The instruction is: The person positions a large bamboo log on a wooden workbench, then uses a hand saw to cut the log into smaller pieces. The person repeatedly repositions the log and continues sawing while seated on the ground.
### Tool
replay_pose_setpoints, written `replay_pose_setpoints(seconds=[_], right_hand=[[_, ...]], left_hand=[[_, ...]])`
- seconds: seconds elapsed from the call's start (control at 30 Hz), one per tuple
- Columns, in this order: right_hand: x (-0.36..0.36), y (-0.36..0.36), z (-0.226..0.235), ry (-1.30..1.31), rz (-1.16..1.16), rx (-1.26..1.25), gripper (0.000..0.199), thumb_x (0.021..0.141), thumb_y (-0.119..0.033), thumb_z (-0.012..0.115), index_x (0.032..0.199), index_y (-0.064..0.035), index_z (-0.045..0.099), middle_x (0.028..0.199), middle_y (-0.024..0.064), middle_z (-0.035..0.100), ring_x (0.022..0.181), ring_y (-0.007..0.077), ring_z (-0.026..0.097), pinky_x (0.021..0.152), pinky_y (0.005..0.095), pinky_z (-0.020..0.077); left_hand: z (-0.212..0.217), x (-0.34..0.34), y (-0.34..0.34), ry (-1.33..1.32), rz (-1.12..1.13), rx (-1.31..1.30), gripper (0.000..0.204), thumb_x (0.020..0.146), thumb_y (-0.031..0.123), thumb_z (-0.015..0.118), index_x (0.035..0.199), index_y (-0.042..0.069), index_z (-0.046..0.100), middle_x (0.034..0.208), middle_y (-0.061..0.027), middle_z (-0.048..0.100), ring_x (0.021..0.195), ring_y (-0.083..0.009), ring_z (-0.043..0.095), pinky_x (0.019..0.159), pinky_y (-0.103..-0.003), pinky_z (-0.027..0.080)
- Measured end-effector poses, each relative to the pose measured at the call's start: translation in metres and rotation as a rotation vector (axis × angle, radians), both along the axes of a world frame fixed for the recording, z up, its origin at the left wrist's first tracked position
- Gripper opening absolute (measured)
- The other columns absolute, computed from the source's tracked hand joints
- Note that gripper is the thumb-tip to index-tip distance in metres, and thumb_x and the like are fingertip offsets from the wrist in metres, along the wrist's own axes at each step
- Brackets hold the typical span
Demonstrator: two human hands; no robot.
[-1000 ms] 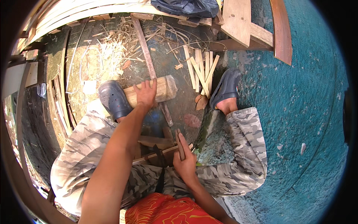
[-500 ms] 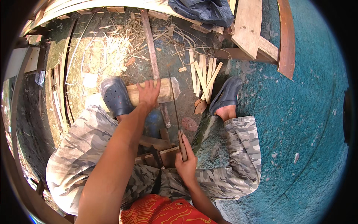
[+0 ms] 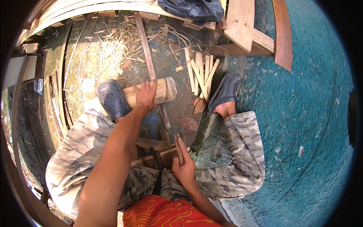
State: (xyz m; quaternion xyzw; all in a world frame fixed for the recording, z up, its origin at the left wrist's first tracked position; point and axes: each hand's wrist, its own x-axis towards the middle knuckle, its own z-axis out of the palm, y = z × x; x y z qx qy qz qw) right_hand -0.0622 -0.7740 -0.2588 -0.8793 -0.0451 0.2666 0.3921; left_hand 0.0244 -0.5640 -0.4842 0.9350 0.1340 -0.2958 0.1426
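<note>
A short, thick piece of pale wood [image 3: 164, 90] lies crosswise on the floor in front of me, its right end whitish. My left hand [image 3: 145, 94] presses on top of it, fingers spread. The dark blue clog [image 3: 113, 99] on my left foot covers the wood's left part. Lower down, between my knees, my right hand [image 3: 184, 162] is closed around the wooden handle [image 3: 179, 149] of a long, thin-bladed tool. That blade cannot be made out now, and its exact kind is unclear. The hand stays well apart from the wood.
A long narrow bar [image 3: 145, 47] runs under the wood. Beyond lie shavings [image 3: 113, 51] and a bunch of pale sticks [image 3: 202, 72]. Planks [image 3: 242, 22] and a dark plastic bag [image 3: 193, 9] are at the far side. A rough blue-green surface [image 3: 302, 113] spreads rightward.
The long blade, earlier seen edge-on beside the wood's right end, no longer shows. My right hand has shifted slightly left and its grip has turned. My left hand stays on the wood.
</note>
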Motion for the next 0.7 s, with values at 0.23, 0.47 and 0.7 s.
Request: replay_pose_setpoints(seconds=[0.23,0.47,0.7], right_hand=[[0.103,0.068,-0.106,0.083,-0.013,0.001,0.062,0.089,0.001,0.054,0.15,-0.01,0.048,0.136,0.0276,0.06,0.122,0.0448,0.061,0.098,0.0412,0.0508],[0.002,-0.015,0.01,0.056,-0.076,0.075,0.068,0.085,0.006,0.054,0.15,-0.0117,0.05,0.14,0.022,0.061,0.124,0.0369,0.061,0.1,0.0378,0.0504],[0.104,0.062,-0.116,0.088,-0.094,0.033,0.064,0.086,0.003,0.056,0.148,-0.0105,0.052,0.131,0.0273,0.063,0.116,0.044,0.064,0.094,0.0402,0.0516]], left_hand=[[0.009,0.006,0.004,0.02,0.006,-0.024,0.128,0.053,0.035,0.098,0.157,0.013,0.026,0.136,-0.0138,0.048,0.133,-0.0321,0.045,0.108,-0.07,0.032],[0.003,0.001,0.001,-0.005,0.02,-0.015,0.129,0.053,0.035,0.098,0.158,0.013,0.026,0.138,-0.0149,0.048,0.134,-0.0327,0.044,0.108,-0.071,0.032],[0.012,0.002,0.001,-0.048,0.015,0.003,0.126,0.056,0.034,0.097,0.158,0.015,0.027,0.133,-0.0131,0.049,0.13,-0.0309,0.046,0.108,-0.072,0.032]])
